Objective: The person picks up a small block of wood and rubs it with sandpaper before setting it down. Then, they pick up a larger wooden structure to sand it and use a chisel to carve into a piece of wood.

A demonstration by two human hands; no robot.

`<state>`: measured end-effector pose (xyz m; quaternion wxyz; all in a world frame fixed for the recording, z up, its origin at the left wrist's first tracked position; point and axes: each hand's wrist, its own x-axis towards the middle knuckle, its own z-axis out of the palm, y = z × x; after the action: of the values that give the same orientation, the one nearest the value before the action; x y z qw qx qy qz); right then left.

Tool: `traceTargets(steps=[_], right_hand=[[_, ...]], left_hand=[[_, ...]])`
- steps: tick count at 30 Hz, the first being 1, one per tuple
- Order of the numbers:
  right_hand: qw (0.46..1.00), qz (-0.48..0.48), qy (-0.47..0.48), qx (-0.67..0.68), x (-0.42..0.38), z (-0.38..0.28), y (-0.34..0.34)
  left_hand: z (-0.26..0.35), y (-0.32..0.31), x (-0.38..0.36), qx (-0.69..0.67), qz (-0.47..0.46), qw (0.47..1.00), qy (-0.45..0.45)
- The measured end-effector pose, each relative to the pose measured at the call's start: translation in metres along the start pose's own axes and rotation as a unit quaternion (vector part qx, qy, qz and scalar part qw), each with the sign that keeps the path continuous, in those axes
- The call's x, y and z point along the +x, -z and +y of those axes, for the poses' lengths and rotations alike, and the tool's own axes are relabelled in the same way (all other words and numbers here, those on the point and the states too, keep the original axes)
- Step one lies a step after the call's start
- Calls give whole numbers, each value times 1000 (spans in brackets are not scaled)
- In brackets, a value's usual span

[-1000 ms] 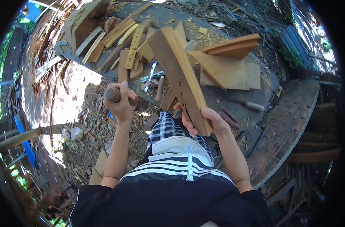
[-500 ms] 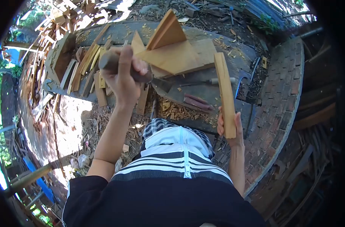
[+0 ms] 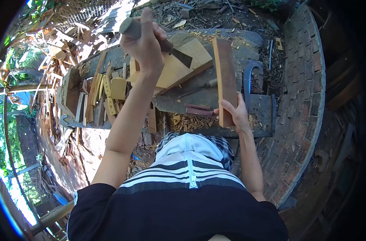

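Note:
My left hand (image 3: 144,46) is raised above the bench, its fingers wrapped round the thick wooden handle of a chisel (image 3: 181,58). The broad dark blade points down to the right, over a pale wooden block (image 3: 179,66) that lies slanted on the bench. My right hand (image 3: 236,114) grips the lower end of a wooden board (image 3: 228,76), thumb on its face and fingers partly hidden behind it. Brown on its broad face and lighter along its left edge, the board stands nearly upright in view. Blade and board are apart.
Wood strips (image 3: 95,90) and offcuts crowd the bench's left side. Near the front edge lie a dark red block (image 3: 199,110) and wood chips (image 3: 183,122). A bow-shaped blue-grey tool (image 3: 247,82) sits right of the board. A low brick wall (image 3: 301,96) runs along the right.
My left hand has risen with the chisel. The board has turned to show its brown broad face and shifted left and up. The upright wedge on the pale block no longer shows. The view has shifted.

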<state>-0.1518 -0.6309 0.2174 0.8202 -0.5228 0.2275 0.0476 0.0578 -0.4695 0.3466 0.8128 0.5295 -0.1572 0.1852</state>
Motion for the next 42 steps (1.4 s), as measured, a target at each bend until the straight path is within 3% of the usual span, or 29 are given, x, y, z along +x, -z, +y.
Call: traceTargets(steps=[4,11,15,16,19,25,27,30,34,42], right_hand=[[1000,-22,-5,-12,10,10,0],[998,-44,-28,-47,24,14,15],[995,-61,-51,-62,36,11,23],[995,-63,-48,-59,39,10,25],[994,-76,-47,-67,47,7,30],[994,-74,-45,-70,55,4,31],[995,-73,-42,-61,54,5,31],[995,-60,-32,-73,51,6,33],[996,-54,-27,-72,42,7,36],[994,-65,-50,-68,44,8,34]], left_hand=[[-21,11,3,25,99,995,-6],[-25,39,-1,62,137,989,3],[-17,56,-14,31,87,995,38],[-13,62,-18,40,45,995,81],[-9,53,-38,88,39,988,122],[-4,51,-23,342,-103,931,70],[-18,44,-15,376,-101,921,24],[-29,22,-2,159,102,982,-31],[-16,18,8,102,211,972,-37],[-22,33,-9,49,243,968,40]])
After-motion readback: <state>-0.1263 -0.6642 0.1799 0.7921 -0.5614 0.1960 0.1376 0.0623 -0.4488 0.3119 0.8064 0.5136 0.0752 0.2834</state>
